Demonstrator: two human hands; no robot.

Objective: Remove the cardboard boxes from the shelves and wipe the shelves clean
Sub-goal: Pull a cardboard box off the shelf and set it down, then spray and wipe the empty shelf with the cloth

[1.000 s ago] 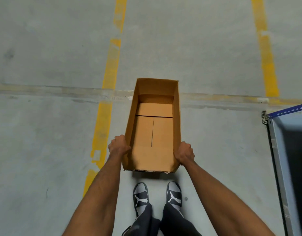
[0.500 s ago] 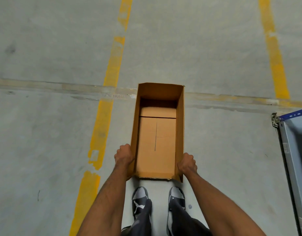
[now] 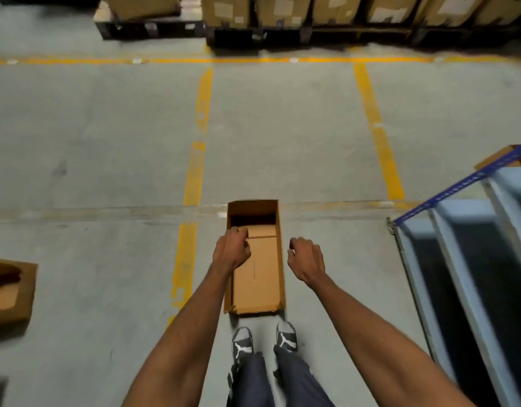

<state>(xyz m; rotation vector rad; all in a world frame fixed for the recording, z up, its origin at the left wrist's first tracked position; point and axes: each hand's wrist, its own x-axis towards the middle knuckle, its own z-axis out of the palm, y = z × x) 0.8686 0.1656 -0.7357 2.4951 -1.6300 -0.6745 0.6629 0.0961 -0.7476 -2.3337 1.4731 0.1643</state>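
Note:
A long open-topped cardboard box (image 3: pixel 260 286) lies on the concrete floor just ahead of my shoes. My left hand (image 3: pixel 231 251) hangs above the box's left wall with loosely curled fingers and holds nothing. To the right of the box, my right hand (image 3: pixel 306 258) hovers with relaxed, curled fingers, also holding nothing. Neither hand touches the box. The shelf unit (image 3: pixel 470 259), pale blue shelves on a blue frame, stands at the right edge.
Another open cardboard box (image 3: pixel 11 292) sits on the floor at the far left. Pallets stacked with cardboard boxes (image 3: pixel 312 10) line the far side. Yellow floor lines (image 3: pixel 194 165) run across the grey concrete. A box corner (image 3: pixel 499 157) shows behind the shelf unit.
Both hands have let go of the box, which now rests on the floor. The hands have risen away from it and the view has lifted to show the pallets.

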